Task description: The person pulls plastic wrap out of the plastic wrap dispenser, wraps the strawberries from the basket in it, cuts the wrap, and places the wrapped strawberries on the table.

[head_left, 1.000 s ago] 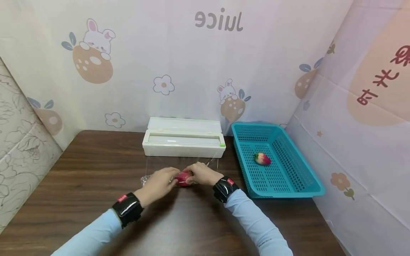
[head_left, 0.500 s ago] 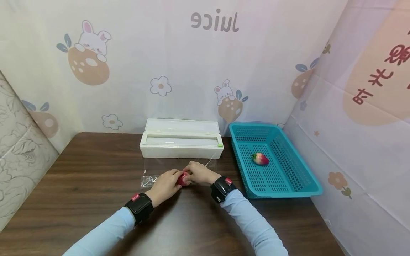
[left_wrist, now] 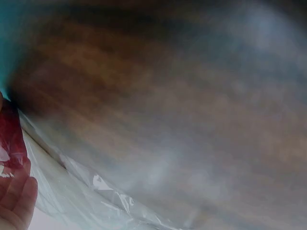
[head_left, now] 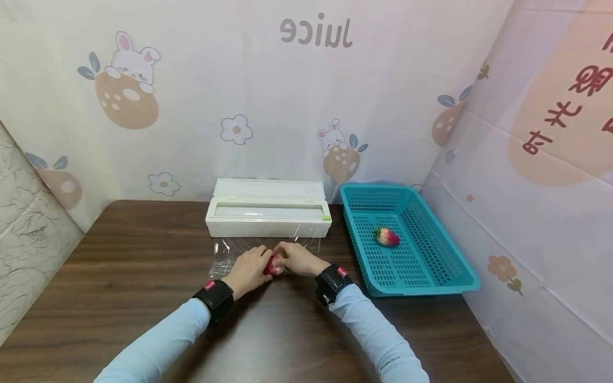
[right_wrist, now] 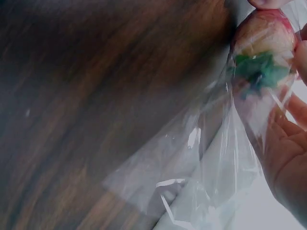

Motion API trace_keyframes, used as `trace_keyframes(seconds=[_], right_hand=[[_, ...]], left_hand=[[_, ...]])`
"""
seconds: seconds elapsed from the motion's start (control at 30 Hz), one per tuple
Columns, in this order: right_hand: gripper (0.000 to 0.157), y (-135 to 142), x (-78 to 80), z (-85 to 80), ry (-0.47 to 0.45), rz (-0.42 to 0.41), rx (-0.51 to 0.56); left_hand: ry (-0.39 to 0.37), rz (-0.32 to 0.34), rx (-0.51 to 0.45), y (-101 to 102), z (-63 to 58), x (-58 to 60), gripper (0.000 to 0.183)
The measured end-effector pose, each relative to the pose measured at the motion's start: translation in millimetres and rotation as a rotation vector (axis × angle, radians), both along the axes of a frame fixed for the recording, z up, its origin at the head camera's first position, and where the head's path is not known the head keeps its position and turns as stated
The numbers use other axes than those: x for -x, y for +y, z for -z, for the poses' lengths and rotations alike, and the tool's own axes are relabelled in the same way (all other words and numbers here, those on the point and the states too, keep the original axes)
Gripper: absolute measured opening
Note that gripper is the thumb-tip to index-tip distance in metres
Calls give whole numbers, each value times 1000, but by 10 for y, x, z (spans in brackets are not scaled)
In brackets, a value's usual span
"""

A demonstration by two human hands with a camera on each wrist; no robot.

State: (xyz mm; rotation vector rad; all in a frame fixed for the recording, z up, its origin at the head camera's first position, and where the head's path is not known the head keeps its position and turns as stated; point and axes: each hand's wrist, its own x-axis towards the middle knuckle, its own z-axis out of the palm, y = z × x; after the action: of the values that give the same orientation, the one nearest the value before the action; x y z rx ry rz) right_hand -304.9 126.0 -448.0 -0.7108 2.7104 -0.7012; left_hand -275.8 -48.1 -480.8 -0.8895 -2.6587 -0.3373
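Both hands hold a red-and-white strawberry (head_left: pixel 274 265) between them, low over the table in front of the white box. My left hand (head_left: pixel 249 270) grips its left side, while my right hand (head_left: pixel 299 258) pinches it from the right. Clear cling film (head_left: pixel 219 265) spreads out beside and behind the hands. In the right wrist view the film (right_wrist: pixel 192 158) covers the fruit and its green leaves (right_wrist: pixel 261 72), trailing off in creased folds. Only the red side of the strawberry (left_wrist: pixel 10 136) shows in the left wrist view, at the left edge beside fingers.
Behind the hands stands a white cling film dispenser (head_left: pixel 268 229) with its lid raised. To the right is a teal plastic basket (head_left: pixel 426 291) with another strawberry (head_left: pixel 387 237) in it. A printed curtain (head_left: pixel 268 80) rises behind the dark wooden table (head_left: pixel 119 276).
My left hand has come in closer to the right hand. The strawberry has turned between the fingers, and the film toward the dispenser now shows more creases. The head view has shifted slightly.
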Motion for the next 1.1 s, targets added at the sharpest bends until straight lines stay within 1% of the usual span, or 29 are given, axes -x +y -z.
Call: trace_keyframes(seconds=[0.1, 0.23, 0.3, 0.4, 0.47, 0.57, 0.63, 0.73, 0.9, 1.03, 1.1], right_hand=[[33, 57, -2, -9, -2, 5, 19], [40, 160, -20, -51, 26, 10, 1], [49, 212, -35, -60, 21, 15, -24], [62, 286, -62, -45, 19, 17, -76], [63, 336, -76, -12, 58, 2, -110], [49, 408, -96, 37, 156, -12, -126], [40, 455, -112, 55, 203, -13, -116], [33, 514, -140, 57, 206, 12, -95], [33, 580, -173, 28, 146, 45, -63], [32, 607, -188, 10, 105, 96, -80], [31, 611, -197, 5, 112, 143, -108]], left_hand=[[-69, -10, -8, -9, -27, 40, 54], [-185, -24, -29, -38, -69, 121, 56], [-227, -26, -39, -57, -85, 159, 55], [-263, -27, -34, -81, -103, 198, 55], [-273, -23, -29, -90, -113, 209, 55], [-285, -15, -26, -90, -117, 217, 56], [-292, -9, -26, -86, -120, 215, 56], [-291, -1, -28, -76, -119, 214, 55], [-266, 1, -17, -62, -110, 212, 54], [-250, 12, -12, -43, -110, 211, 54], [-249, 14, -2, -28, -108, 212, 55]])
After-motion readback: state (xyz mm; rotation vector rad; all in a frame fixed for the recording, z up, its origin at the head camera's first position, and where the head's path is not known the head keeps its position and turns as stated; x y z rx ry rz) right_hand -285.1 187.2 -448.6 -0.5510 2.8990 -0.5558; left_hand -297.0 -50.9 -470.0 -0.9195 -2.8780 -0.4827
